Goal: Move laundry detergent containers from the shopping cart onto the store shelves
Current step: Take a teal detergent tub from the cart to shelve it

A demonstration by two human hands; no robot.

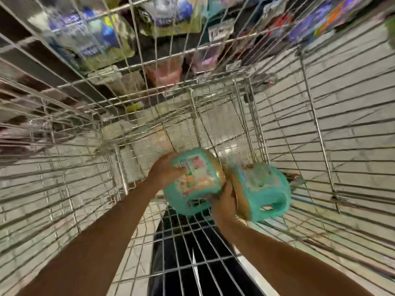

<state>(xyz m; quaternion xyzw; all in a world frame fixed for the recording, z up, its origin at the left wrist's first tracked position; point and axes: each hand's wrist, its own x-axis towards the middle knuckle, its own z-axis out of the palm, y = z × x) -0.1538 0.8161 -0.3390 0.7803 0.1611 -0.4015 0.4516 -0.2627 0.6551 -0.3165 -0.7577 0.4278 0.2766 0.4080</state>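
Note:
Both my hands are down inside the wire shopping cart (320,129). My left hand (164,171) grips a teal detergent container (194,182) with a colourful label, held from its left side. My right hand (224,204) holds a second teal detergent container (263,191) from its near left edge; its handle opening faces me. The two containers touch side by side above the cart's floor. The picture is blurred by motion.
Store shelves (89,39) with bagged and boxed goods show through the cart's far wall, with a price tag (220,30) on a shelf edge. Pale floor tiles (352,67) lie to the right. The cart's near end grid (192,253) is between my forearms.

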